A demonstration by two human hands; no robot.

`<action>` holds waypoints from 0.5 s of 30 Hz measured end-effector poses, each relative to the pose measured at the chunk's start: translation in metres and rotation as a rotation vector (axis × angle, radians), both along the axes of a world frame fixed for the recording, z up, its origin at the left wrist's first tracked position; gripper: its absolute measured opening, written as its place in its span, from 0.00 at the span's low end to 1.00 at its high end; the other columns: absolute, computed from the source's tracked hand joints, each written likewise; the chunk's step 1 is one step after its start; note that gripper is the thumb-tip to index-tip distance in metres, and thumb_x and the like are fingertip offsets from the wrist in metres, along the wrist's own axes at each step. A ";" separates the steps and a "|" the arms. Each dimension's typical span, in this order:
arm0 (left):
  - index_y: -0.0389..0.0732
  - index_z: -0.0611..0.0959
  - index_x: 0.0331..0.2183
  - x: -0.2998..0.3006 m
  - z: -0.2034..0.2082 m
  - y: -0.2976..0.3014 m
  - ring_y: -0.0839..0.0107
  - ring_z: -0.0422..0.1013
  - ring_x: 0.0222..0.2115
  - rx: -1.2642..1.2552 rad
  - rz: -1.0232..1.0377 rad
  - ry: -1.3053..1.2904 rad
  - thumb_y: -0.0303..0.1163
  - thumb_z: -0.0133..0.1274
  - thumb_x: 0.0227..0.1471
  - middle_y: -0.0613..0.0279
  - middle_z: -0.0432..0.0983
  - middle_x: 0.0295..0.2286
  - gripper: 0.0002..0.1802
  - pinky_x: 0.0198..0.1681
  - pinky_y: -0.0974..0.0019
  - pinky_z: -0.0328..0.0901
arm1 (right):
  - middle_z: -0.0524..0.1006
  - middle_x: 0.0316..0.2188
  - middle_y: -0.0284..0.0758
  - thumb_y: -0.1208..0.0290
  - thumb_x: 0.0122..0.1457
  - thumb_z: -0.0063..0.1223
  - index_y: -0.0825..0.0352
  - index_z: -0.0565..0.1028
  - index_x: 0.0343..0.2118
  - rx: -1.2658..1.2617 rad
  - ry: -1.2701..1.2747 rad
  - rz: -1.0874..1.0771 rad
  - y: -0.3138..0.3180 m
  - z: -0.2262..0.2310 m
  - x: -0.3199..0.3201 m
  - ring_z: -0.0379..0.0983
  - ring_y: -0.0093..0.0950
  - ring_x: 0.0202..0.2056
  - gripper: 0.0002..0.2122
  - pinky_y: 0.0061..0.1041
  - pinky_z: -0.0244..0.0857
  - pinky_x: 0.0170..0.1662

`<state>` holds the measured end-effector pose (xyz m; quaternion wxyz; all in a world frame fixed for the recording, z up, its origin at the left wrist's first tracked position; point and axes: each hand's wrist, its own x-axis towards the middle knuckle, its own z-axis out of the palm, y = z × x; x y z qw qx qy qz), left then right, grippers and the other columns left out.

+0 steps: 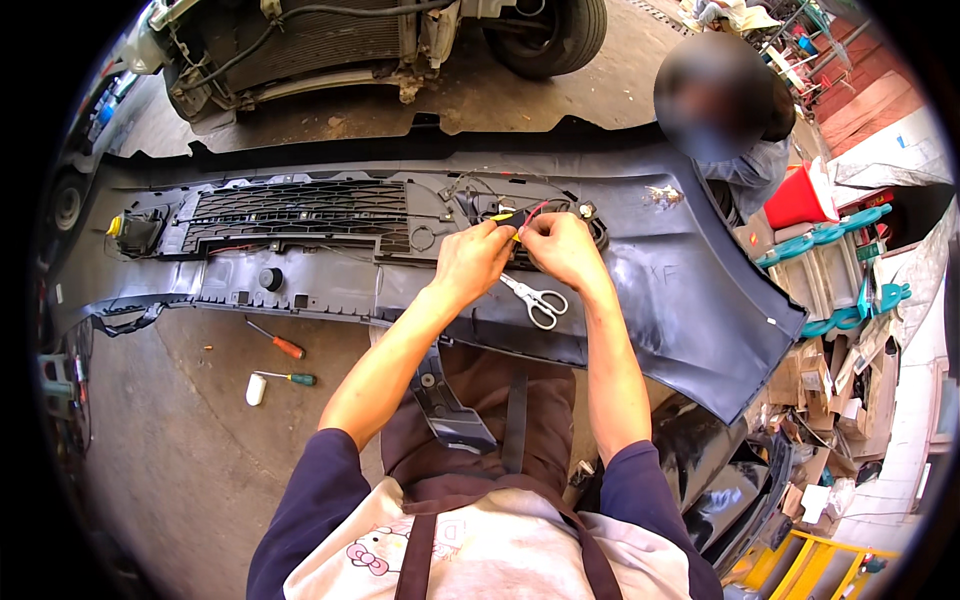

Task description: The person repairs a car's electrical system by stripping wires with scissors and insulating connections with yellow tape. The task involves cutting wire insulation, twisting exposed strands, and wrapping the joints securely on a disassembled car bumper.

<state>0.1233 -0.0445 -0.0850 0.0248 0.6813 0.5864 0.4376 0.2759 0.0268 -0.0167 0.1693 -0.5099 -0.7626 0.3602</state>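
A large black car bumper [680,290] lies inner side up across my lap. Over its middle, my left hand [474,262] and my right hand [566,250] are close together, fingertips pinched and nearly touching. Thin wires run between and beyond them: a yellow piece [503,216] shows beside the left fingertips and a red wire [537,209] rises above the right ones. The exact spot gripped is partly hidden by the fingers. White-handled scissors [542,303] rest on the bumper just below my hands. A black mesh grille [300,215] sits in the bumper left of them.
On the floor at left lie an orange-handled screwdriver [289,347], a green-handled screwdriver [300,379] and a small white bottle-like object [256,389]. Another person [750,170] crouches at the bumper's far right. Ahead stands a car with its front stripped [310,50]. A red container [800,195] and cardboard stand right.
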 end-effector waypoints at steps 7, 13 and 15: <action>0.39 0.85 0.39 -0.004 -0.004 0.005 0.60 0.77 0.27 -0.156 0.034 -0.147 0.29 0.59 0.52 0.55 0.80 0.29 0.11 0.30 0.62 0.69 | 0.80 0.22 0.42 0.64 0.57 0.58 0.72 0.81 0.32 0.037 0.034 -0.044 -0.012 -0.008 0.001 0.77 0.27 0.26 0.13 0.30 0.68 0.34; 0.29 0.83 0.41 -0.024 0.000 0.019 0.81 0.70 0.30 -0.560 -0.275 -0.780 0.33 0.60 0.58 0.66 0.79 0.29 0.16 0.34 0.71 0.66 | 0.79 0.29 0.44 0.59 0.57 0.58 0.64 0.82 0.30 0.164 0.074 -0.092 -0.021 -0.025 -0.001 0.78 0.45 0.36 0.12 0.41 0.69 0.40; 0.29 0.83 0.42 -0.026 0.006 0.019 0.79 0.72 0.31 -0.624 -0.306 -0.834 0.33 0.60 0.57 0.64 0.80 0.31 0.16 0.37 0.72 0.67 | 0.77 0.29 0.43 0.60 0.57 0.58 0.64 0.81 0.29 0.183 0.116 -0.098 -0.019 -0.035 0.001 0.76 0.45 0.36 0.11 0.42 0.69 0.39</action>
